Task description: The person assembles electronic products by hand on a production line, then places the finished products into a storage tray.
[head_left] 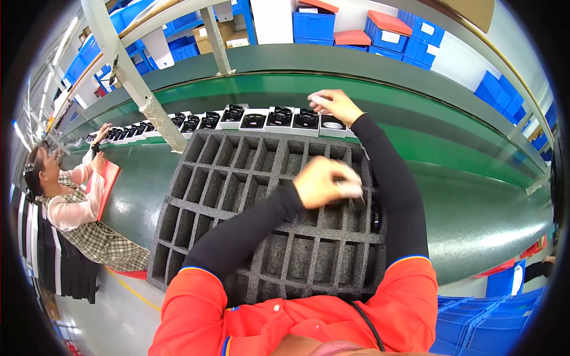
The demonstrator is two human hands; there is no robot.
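Observation:
A dark grey foam tray [270, 184] with rows of rectangular compartments lies in front of me. My left hand [326, 183] hovers over its right part, smeared by motion; whether its bent fingers hold anything is unclear. Beyond the tray, my right hand [337, 105] is raised above the row of small white boxes, fingers partly spread and nothing visible between them. White covers show on fingertips of both hands. Below the right hand is an open white box [332, 124] with a pale round insert. Beside it, a white box [306, 118] holds a black item. Another black item [376, 216] sits in a right-edge compartment.
The box row runs left along the green conveyor [237, 89], past a metal post [133, 77]. At left a person [77, 190] in a checked garment reaches to the boxes beside a red folder [108, 181]. Blue bins [313, 25] line the back; more blue crates [493, 320] stand lower right.

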